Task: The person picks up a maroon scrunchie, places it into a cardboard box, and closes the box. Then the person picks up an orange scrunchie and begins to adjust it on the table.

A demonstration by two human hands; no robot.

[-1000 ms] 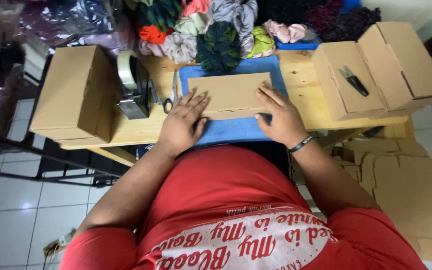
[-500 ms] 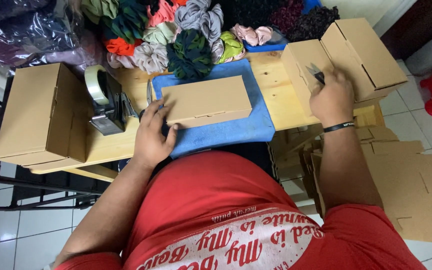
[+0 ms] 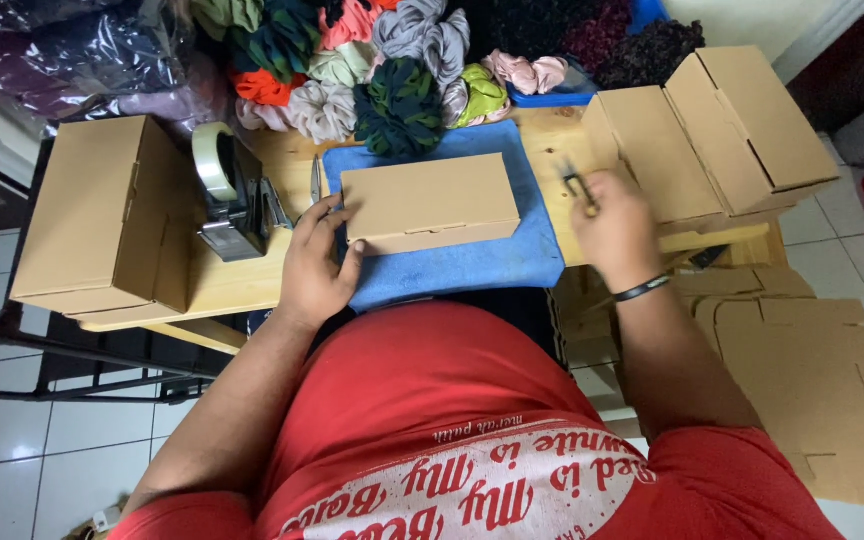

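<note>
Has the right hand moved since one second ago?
Yes. The right hand left the flat cardboard box and went right, toward the closed boxes, holding a small dark tool.

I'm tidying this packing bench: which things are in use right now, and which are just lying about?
In use:
- closed cardboard box on the blue mat, steadied by the left hand
- small dark tool, held by the right hand

Lying about:
- tape dispenser
- large box at the left
- two boxes at the right
- fabric scrunchies
- flat cardboard blanks

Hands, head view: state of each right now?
Left hand: open, resting on the closed cardboard box.
Right hand: closed on small dark scissors.
</note>
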